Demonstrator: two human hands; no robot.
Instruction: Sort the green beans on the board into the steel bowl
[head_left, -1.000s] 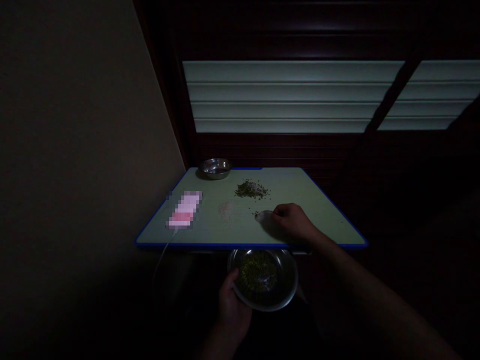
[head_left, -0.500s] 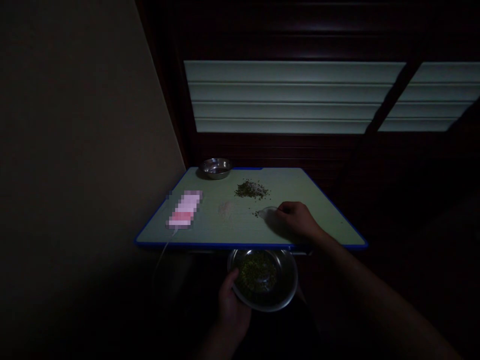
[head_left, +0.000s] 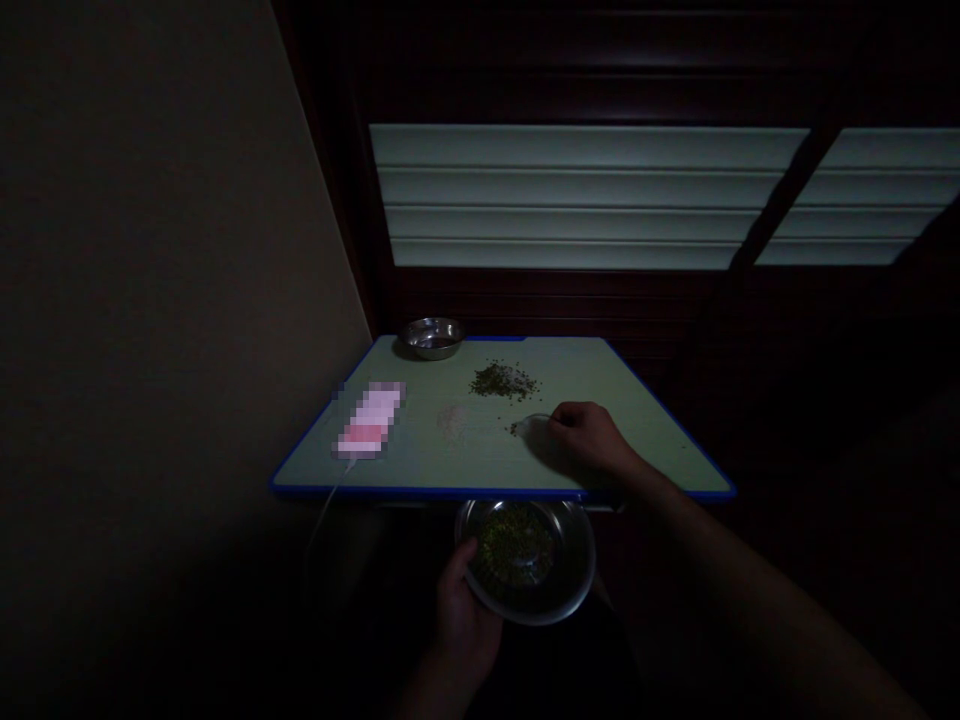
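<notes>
My left hand (head_left: 466, 618) grips the left rim of a metal bowl (head_left: 574, 590), thumb over the edge. Inside the bowl lie small green grains (head_left: 516, 545) that look like mung beans. It is held just below the table's front edge. Over the table, my right hand (head_left: 589, 432) is closed in a pinch on the handle of a spoon (head_left: 527, 424), whose tip is at a few loose dark grains (head_left: 514, 429). Beyond it a pile of dark grains (head_left: 501, 380) mixed with paler ones is spread out. A small pale patch of grains (head_left: 451, 420) lies to its left.
The pale green table (head_left: 630, 380) has a blue rim. A second metal bowl (head_left: 433, 340) stands at the back left corner. A pixelated phone-like slab (head_left: 371, 420) with a white cable (head_left: 326, 510) lies at the left. A wall (head_left: 225, 300) borders the left side; the room is dim.
My right hand has shifted very slightly left with the spoon. My left hand and the bowl stay where they were.
</notes>
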